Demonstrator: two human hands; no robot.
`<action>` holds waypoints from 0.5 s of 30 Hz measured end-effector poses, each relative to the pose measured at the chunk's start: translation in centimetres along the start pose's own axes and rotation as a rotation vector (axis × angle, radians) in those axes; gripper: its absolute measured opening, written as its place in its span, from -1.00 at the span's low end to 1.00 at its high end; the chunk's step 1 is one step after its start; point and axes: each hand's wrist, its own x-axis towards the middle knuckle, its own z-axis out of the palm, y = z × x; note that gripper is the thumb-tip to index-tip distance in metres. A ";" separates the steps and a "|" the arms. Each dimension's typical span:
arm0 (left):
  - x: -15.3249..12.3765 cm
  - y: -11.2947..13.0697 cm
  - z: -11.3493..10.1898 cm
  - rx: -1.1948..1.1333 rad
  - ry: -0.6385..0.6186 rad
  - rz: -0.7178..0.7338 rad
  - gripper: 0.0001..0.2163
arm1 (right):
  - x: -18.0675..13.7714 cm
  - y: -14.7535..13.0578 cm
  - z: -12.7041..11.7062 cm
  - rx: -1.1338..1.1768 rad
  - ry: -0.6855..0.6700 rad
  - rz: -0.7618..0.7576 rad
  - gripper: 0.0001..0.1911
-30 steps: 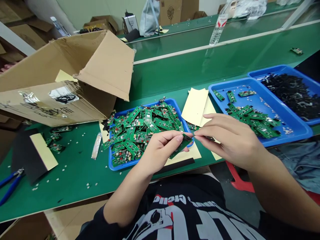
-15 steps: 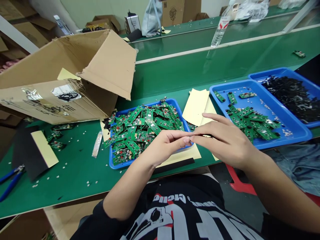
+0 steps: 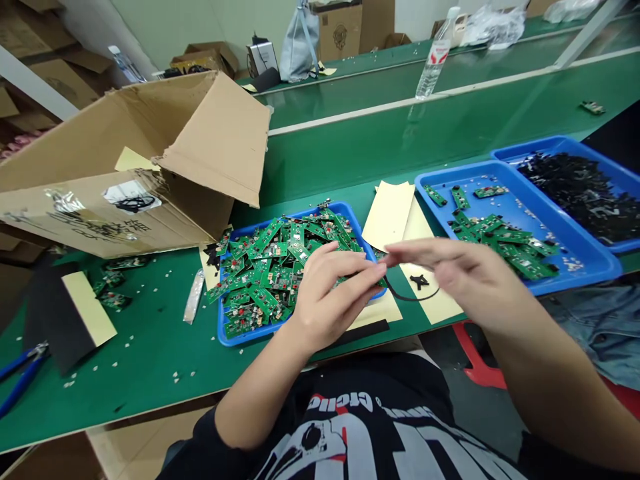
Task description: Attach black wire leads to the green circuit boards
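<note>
Just over the front right part of a blue tray (image 3: 235, 342) heaped with green circuit boards (image 3: 267, 263), the left hand (image 3: 325, 303) has its fingers curled inward, and tbh I can't tell whether they're gripping anything, since the back of the hand hides it. Right hand (image 3: 477, 277) is close by, fingertips seeming to meet the left's, but it's blurry so no call on its grip either. Between the two hands a thin black strip (image 3: 413, 300) loops down above the yellow paper (image 3: 445, 308), and I can't see which fingers have its ends. That's what I'd worry about imo: a weak pinch could let it slip, and if it's sticky (only guessing) it could curl onto itself or a finger. Black scraps (image 3: 419, 282) lie near that loop, so a dropped strip could snag on them. Also, a careless left hand could bump boards off the pile
</note>
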 end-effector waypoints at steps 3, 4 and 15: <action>-0.2 -0.2 -0.1 0.113 0.014 0.060 -0.75 | 0.1 -0.6 0.7 -0.167 -0.094 0.159 -0.81; -0.3 -0.2 -0.1 0.137 0.023 0.072 -0.75 | 0.1 -0.8 0.9 -0.200 -0.088 0.185 -0.83; -0.4 0.0 0.5 0.115 0.080 0.005 -0.73 | 0.6 -0.4 1.5 -0.027 -0.078 0.102 -0.94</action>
